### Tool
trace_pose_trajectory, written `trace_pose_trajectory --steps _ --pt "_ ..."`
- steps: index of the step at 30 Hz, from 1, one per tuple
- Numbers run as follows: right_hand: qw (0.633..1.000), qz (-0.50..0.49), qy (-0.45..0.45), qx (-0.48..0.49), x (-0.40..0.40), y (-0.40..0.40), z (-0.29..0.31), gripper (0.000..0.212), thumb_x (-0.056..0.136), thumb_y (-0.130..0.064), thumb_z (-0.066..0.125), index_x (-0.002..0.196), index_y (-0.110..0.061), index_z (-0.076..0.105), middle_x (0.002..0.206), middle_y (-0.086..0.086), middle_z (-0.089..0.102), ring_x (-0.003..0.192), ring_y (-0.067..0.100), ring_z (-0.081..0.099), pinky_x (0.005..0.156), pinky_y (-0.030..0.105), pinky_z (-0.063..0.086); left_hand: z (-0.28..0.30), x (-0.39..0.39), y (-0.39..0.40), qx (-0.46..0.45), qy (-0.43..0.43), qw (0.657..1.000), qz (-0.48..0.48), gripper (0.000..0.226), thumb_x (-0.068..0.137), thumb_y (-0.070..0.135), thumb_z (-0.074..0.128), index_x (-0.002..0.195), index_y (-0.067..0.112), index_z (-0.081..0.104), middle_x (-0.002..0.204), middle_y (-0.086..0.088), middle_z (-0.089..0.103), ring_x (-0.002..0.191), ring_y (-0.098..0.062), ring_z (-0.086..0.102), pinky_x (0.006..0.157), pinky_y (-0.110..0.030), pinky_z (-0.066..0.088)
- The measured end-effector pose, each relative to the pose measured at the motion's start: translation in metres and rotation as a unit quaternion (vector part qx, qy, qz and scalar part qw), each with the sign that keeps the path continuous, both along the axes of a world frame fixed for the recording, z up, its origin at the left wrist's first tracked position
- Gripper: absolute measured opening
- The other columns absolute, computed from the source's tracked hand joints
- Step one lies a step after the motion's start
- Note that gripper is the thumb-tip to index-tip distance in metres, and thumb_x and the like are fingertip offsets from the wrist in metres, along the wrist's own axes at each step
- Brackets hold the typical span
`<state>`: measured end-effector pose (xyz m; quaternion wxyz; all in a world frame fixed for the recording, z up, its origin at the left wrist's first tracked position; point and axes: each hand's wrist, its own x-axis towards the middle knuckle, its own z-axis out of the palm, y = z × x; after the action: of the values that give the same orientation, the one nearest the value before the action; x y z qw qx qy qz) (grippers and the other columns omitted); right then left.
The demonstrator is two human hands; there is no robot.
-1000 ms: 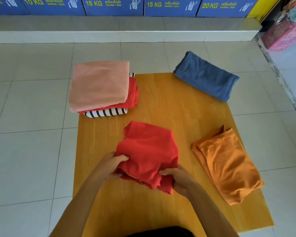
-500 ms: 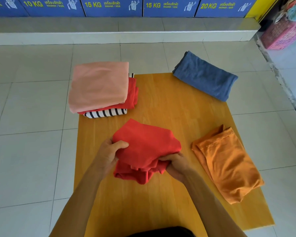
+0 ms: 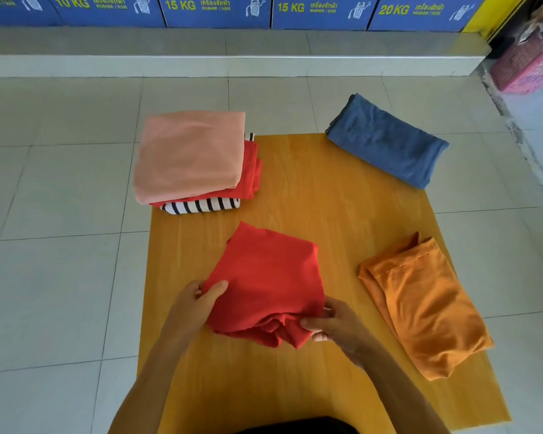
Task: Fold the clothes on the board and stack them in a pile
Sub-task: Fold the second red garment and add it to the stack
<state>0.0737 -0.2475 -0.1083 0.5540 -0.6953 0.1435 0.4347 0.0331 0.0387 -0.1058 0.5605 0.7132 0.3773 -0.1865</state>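
Observation:
A folded red garment (image 3: 267, 277) lies in the middle of the wooden board (image 3: 320, 208). My left hand (image 3: 198, 302) grips its left edge, and my right hand (image 3: 333, 324) grips its near right corner, where the layers bunch. At the board's far left corner stands a pile (image 3: 195, 161): a pink piece on top, a red one under it, a black-and-white striped one at the bottom. A loosely folded orange garment (image 3: 420, 305) lies on the board's right side. A folded blue garment (image 3: 386, 139) rests across the far right corner, partly on the floor.
The board sits on a grey tiled floor (image 3: 60, 261). A low ledge with blue washer signs (image 3: 217, 7) runs along the back. A pink basket (image 3: 530, 64) stands at the far right.
The red garment has been folded over and flattened into a more compact shape. Both hands stayed on its near edges and shifted slightly apart.

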Motion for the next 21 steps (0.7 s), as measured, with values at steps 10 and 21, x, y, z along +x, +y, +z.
trace_pose_trajectory --steps 10,21 --pt "0.961 0.111 -0.092 -0.234 -0.012 0.03 -0.004 0.058 0.063 -0.026 0.071 0.116 -0.019 0.051 0.097 0.004 0.073 0.083 0.023 0.07 0.065 0.037 0.056 -0.019 0.007 -0.01 0.175 0.004 0.982 -0.071 0.038 0.085 0.039 0.067 0.117 0.018 0.061 0.113 -0.001 0.066 0.102 -0.022 0.063 0.08 -0.034 0.051" --pt "0.841 0.089 -0.428 -0.319 0.02 0.091 0.009 0.056 0.105 -0.038 0.032 0.158 -0.026 0.02 0.168 -0.002 0.002 0.156 0.018 -0.001 0.126 0.045 0.009 -0.034 0.014 -0.081 0.408 -0.174 0.854 -0.273 0.057 0.101 0.045 0.023 0.154 0.023 0.023 0.164 -0.011 0.011 0.152 -0.028 0.008 0.12 -0.054 0.012"
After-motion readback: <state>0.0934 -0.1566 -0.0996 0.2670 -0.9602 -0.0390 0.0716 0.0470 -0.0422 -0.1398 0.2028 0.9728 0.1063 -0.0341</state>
